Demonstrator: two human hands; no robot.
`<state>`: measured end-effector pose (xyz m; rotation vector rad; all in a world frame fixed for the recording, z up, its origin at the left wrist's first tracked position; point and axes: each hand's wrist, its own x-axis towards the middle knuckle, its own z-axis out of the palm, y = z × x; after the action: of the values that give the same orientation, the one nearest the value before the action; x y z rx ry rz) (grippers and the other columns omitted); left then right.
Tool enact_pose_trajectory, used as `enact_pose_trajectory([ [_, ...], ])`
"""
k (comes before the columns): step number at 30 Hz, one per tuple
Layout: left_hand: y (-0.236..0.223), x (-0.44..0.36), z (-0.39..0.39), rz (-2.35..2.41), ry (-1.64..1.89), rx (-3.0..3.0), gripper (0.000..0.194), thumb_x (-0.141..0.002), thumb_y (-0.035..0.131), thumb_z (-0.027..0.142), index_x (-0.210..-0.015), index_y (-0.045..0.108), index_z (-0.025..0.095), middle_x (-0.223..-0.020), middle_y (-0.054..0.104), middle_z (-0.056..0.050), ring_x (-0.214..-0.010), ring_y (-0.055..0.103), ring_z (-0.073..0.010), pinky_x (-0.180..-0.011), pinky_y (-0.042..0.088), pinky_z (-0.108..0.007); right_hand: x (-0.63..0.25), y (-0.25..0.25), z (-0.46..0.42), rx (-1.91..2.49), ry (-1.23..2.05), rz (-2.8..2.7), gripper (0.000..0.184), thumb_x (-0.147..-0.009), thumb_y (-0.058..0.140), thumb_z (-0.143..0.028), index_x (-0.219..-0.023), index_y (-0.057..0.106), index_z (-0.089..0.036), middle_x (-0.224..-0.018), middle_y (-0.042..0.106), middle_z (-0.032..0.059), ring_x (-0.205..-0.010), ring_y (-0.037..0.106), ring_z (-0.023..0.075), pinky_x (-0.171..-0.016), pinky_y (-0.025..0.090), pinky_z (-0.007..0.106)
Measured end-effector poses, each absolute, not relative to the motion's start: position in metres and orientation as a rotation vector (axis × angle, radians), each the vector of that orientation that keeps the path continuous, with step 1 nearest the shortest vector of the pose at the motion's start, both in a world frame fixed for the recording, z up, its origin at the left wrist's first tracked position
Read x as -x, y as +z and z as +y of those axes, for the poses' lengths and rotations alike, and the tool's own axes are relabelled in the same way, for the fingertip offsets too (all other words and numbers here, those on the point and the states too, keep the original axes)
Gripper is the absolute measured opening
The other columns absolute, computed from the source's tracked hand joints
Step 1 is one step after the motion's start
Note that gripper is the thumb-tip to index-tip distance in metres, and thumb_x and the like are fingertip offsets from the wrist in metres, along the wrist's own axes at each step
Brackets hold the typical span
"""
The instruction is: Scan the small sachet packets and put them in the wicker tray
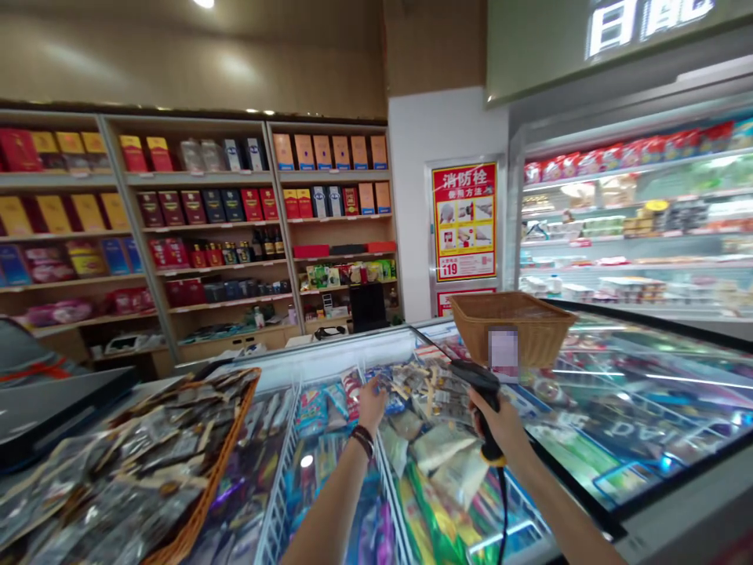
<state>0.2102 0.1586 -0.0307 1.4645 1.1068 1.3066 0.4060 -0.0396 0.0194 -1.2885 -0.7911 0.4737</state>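
Gripping a scanner [475,378] in the closed right hand [500,420], the person holds the left hand [372,406] at packets [435,392] inside a freezer [329,353], its grip unclear, a basket [511,329] just beyond.

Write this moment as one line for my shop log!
left hand: over freezer packets | right hand: holding barcode scanner | nearby: wicker basket

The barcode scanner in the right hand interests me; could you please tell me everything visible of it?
The black pistol-grip barcode scanner looks like hard plastic, with a yellow band at the grip's base and a black cable hanging down. The right hand grips it, head tilted forward, above a glass-topped display freezer.
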Motion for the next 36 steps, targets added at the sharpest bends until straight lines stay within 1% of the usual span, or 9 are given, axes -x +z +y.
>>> enact_pose_trajectory([
  [2, -0.034, -0.187, 0.154, 1.157, 1.312, -1.489, 0.038, -0.069, 0.072, 0.010, -0.107, 0.074, 0.015, -0.119, 0.074, -0.015, -0.121, 0.066, -0.0297, -0.110, 0.050, -0.046, -0.392, 0.021, -0.033, 1.287, 0.521, -0.811, 0.057, -0.057, 0.078, -0.075, -0.060, 0.055, -0.023, -0.045, 0.056, -0.0003, -0.031, 0.047, 0.0131, -0.032, 0.037, 0.027],
  [7, -0.026, -0.112, 0.144, 1.269, 1.352, -1.559, 0.035, -0.074, 0.073, 0.011, -0.109, 0.076, 0.015, -0.119, 0.073, -0.015, -0.110, 0.070, -0.0262, -0.099, 0.056, -0.038, -0.328, 0.025, -0.002, 1.227, 0.677, -0.936, 0.056, -0.060, 0.078, -0.074, -0.064, 0.057, -0.022, -0.051, 0.060, 0.0001, -0.033, 0.048, 0.0119, -0.033, 0.037, 0.026],
  [10, -0.006, -0.058, 0.139, 1.338, 1.403, -1.609, 0.033, -0.077, 0.073, 0.012, -0.110, 0.076, 0.014, -0.121, 0.072, -0.015, -0.105, 0.071, -0.0243, -0.098, 0.056, -0.036, -0.280, 0.030, 0.017, 1.171, 0.827, -1.010, 0.056, -0.058, 0.080, -0.073, -0.065, 0.057, -0.022, -0.054, 0.062, 0.0009, -0.033, 0.048, 0.0111, -0.032, 0.036, 0.026],
  [14, 0.034, 0.018, 0.126, 1.558, 1.395, -1.810, 0.040, -0.083, 0.066, 0.014, -0.123, 0.072, 0.011, -0.129, 0.067, -0.018, -0.099, 0.071, -0.0217, -0.102, 0.054, -0.037, -0.221, 0.040, 0.034, 1.055, 0.971, -1.083, 0.058, -0.057, 0.083, -0.073, -0.064, 0.058, -0.021, -0.054, 0.062, 0.0008, -0.036, 0.050, 0.0110, -0.034, 0.039, 0.025],
  [19, 0.079, 0.102, 0.100, 2.218, 1.190, -2.065, 0.047, -0.092, 0.059, 0.025, -0.138, 0.064, 0.013, -0.142, 0.062, -0.020, -0.138, 0.052, -0.0328, -0.120, 0.038, -0.046, -0.173, 0.042, 0.042, 0.985, 1.066, -1.114, 0.060, -0.054, 0.084, -0.073, -0.064, 0.058, -0.021, -0.054, 0.061, 0.0004, -0.036, 0.049, 0.0107, -0.034, 0.039, 0.025],
  [23, 0.089, 0.146, 0.088, 2.724, 0.835, -1.839, 0.067, -0.095, 0.056, 0.040, -0.154, 0.047, 0.008, -0.165, 0.038, -0.025, -0.156, 0.026, -0.0427, -0.122, 0.029, -0.061, -0.162, 0.031, 0.037, 1.040, 1.078, -1.169, 0.057, -0.058, 0.081, -0.073, -0.070, 0.059, -0.021, -0.053, 0.062, -0.0006, -0.035, 0.050, 0.0112, -0.033, 0.037, 0.025],
  [25, 0.085, 0.156, 0.087, 2.809, 0.633, -1.734, 0.074, -0.096, 0.052, 0.046, -0.156, 0.043, 0.004, -0.167, 0.031, -0.029, -0.157, 0.021, -0.0463, -0.121, 0.025, -0.067, -0.165, 0.026, 0.034, 1.069, 1.054, -1.195, 0.057, -0.059, 0.081, -0.072, -0.072, 0.059, -0.021, -0.056, 0.063, -0.0003, -0.034, 0.050, 0.0112, -0.033, 0.037, 0.025],
  [30, 0.068, 0.153, 0.091, 2.755, 0.399, -1.850, 0.070, -0.100, 0.042, 0.048, -0.154, 0.046, 0.004, -0.165, 0.035, -0.029, -0.155, 0.030, -0.0456, -0.123, 0.019, -0.066, -0.174, 0.022, 0.029, 1.092, 1.007, -1.158, 0.056, -0.057, 0.081, -0.072, -0.070, 0.059, -0.022, -0.058, 0.064, 0.0000, -0.034, 0.049, 0.0116, -0.034, 0.038, 0.027],
  [36, 0.063, 0.131, 0.090, 2.455, 0.443, -2.202, 0.058, -0.100, 0.050, 0.041, -0.142, 0.058, 0.001, -0.148, 0.056, -0.031, -0.143, 0.049, -0.0380, -0.122, 0.031, -0.048, -0.171, 0.022, 0.026, 1.104, 0.987, -1.146, 0.054, -0.057, 0.080, -0.071, -0.072, 0.058, -0.023, -0.060, 0.065, -0.0004, -0.035, 0.049, 0.0121, -0.033, 0.036, 0.027],
])
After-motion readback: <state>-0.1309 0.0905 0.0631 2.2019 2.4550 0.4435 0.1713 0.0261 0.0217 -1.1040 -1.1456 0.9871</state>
